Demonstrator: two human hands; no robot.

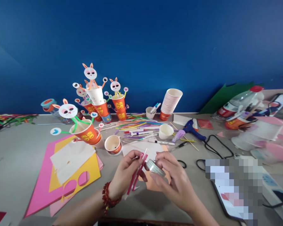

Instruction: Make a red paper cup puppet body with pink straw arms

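Note:
Several thin pink sticks (138, 172) stand slanted in my left hand (128, 171), pinched between thumb and fingers. In my right hand (173, 175) is a roll of clear tape (155, 168) with print on its core, held by thumb and fingers. The tape roll is close beside the sticks; whether a strip joins them I cannot tell. Under my hands lie a peach paper sheet (153, 185) and white paper (132, 148). An orange paper cup (113, 145) stands beyond my left hand.
Paper-cup rabbit figures (85, 131) stand at the back left, near pink and yellow sheets (91, 169). Pens and coloured pipe cleaners (132, 125) lie behind my hands, before a stack of cups (171, 102). To the right are a blue glue gun (191, 128), its cord and a phone (226, 197).

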